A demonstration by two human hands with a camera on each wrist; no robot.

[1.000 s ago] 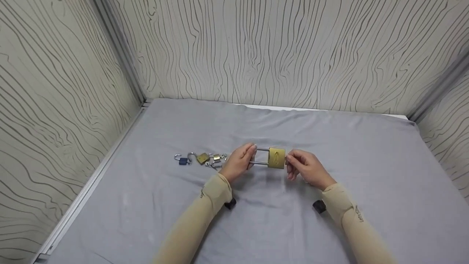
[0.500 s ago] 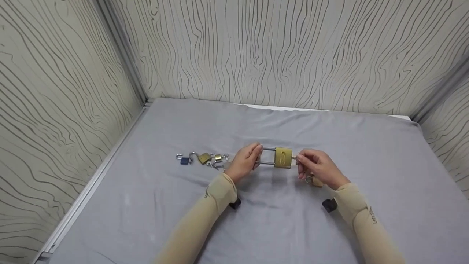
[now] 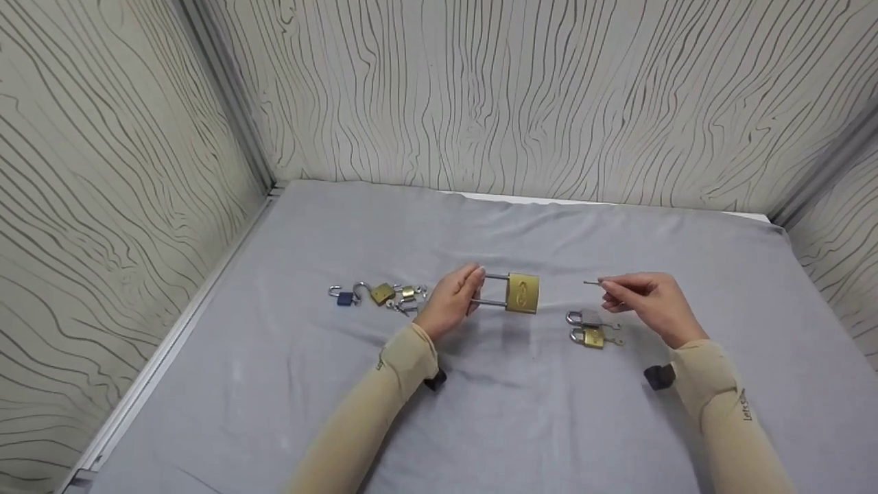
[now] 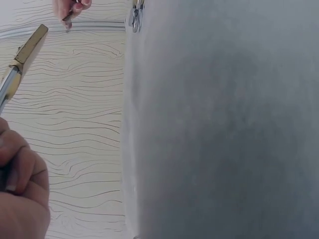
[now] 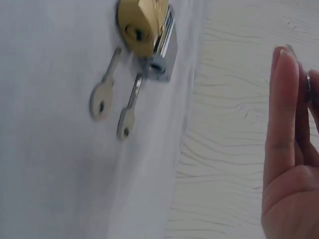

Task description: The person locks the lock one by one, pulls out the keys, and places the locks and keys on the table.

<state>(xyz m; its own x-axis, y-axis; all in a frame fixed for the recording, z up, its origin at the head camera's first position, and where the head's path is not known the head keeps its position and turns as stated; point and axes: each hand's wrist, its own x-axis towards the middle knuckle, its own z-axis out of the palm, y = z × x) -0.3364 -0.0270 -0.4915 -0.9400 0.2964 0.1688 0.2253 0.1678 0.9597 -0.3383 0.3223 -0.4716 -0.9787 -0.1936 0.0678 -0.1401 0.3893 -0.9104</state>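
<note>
My left hand (image 3: 449,298) grips a large brass padlock (image 3: 523,293) by the bend of its long steel shackle. Held sideways above the cloth, its body points right, with both shackle legs running into it. To the right, apart from the padlock, my right hand (image 3: 651,302) pinches a small key (image 3: 590,282) between thumb and fingers, its tip pointing left. Below that hand lie a smaller brass padlock (image 3: 594,337) and a grey padlock (image 3: 588,318). Two keys, one nearer (image 5: 102,97) and one farther (image 5: 127,119), lie beside them in the right wrist view.
On the left of the grey cloth (image 3: 274,384) lie a blue padlock (image 3: 345,298), a brass padlock (image 3: 382,294) with its shackle raised, a small brass padlock (image 3: 409,293) and several keys, partly behind the left hand. Wood-patterned panels (image 3: 480,103) enclose the table.
My right hand has drawn the key out of the large padlock and moved right, uncovering the two padlocks below. The left hand and its padlock shift only slightly.
</note>
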